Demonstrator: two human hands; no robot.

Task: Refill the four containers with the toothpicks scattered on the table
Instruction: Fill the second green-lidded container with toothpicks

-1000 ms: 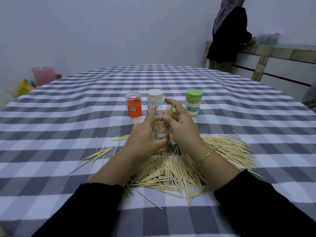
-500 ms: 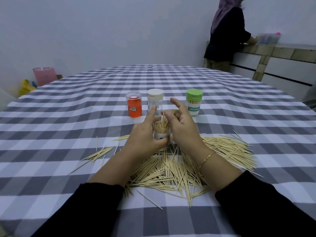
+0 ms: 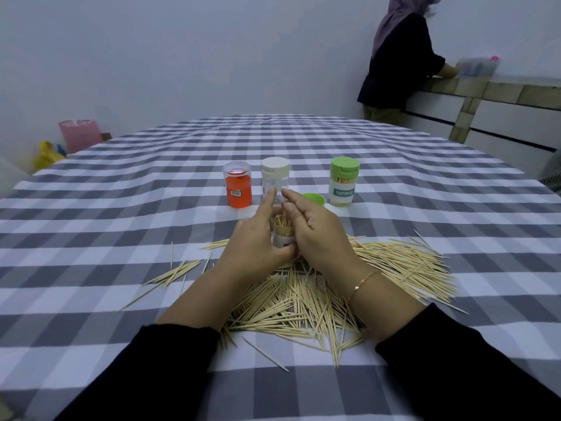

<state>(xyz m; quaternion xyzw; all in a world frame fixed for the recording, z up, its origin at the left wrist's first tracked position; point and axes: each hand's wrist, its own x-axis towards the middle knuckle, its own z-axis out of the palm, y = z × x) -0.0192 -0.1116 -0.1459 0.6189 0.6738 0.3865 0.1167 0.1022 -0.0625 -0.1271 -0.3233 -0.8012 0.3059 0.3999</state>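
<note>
Hands meet at an open container (image 3: 282,238) that stands upright on the checked table (image 3: 121,226). Left hand (image 3: 258,238) curls its grip round that container, thumb across the front, forefinger pointing up. Right hand (image 3: 315,235) lies against the other side, fingers loosely bent over the rim, nothing visibly pinched. Toothpicks (image 3: 283,227) stand inside the container. Just behind both grips, toward the person, lies the loose toothpick pile (image 3: 303,302), spreading off to the right. Beyond the grips stand an orange container (image 3: 238,185), a white-capped container (image 3: 274,177), a green-capped container (image 3: 344,181) and a green lid (image 3: 314,198).
</note>
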